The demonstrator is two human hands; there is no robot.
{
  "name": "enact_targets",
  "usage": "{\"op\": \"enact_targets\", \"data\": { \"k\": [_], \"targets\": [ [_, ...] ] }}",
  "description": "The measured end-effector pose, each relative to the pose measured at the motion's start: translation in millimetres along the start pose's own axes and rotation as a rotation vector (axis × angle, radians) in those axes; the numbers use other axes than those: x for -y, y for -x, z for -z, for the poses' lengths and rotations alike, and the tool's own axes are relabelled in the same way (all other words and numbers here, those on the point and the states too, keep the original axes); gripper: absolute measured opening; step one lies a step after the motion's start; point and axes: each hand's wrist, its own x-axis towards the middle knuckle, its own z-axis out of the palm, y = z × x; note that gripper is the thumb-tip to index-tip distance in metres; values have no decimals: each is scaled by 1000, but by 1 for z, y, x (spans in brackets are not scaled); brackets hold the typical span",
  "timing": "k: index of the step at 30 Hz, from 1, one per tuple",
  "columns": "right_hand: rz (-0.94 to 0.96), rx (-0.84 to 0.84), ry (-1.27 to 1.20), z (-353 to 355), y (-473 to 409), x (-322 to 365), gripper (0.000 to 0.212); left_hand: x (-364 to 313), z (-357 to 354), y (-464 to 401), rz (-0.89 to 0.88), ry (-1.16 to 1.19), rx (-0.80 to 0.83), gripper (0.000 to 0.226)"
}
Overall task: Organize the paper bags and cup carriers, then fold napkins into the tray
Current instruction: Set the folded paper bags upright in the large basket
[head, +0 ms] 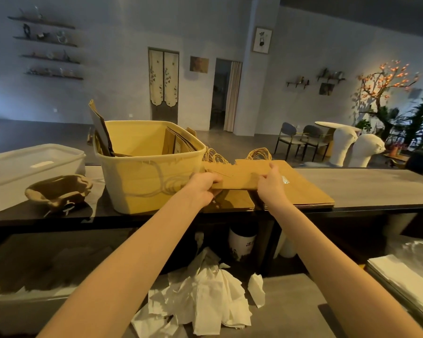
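Note:
A flat brown paper bag (244, 175) is lifted slightly above a stack of flat paper bags (310, 193) on the counter. My left hand (202, 187) grips its left edge and my right hand (271, 184) pinches its near right part. Twine handles (259, 153) stick out behind the bags. Just left stands a yellow plastic bin (142, 189) with several paper bags standing inside. A brown pulp cup carrier (59, 191) lies left of the bin. Crumpled white napkins (205, 296) are heaped on the lower counter near me.
A translucent white lidded box (22, 172) sits at the far left of the dark counter (366, 186). Flat white sheets (405, 279) lie at the lower right. Paper cups (241, 242) stand on the shelf under the counter. Chairs and plants are far behind.

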Motion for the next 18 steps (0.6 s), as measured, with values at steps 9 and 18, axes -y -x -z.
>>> {"op": "enact_targets", "data": {
  "k": [9, 18],
  "targets": [
    [434, -235, 95, 32, 31, 21, 45, -40, -26, 36, -434, -666, 89, 37],
    [905, -212, 698, 55, 18, 69, 49, -90, -8, 53, -898, -1120, -53, 32]
  ]
}}
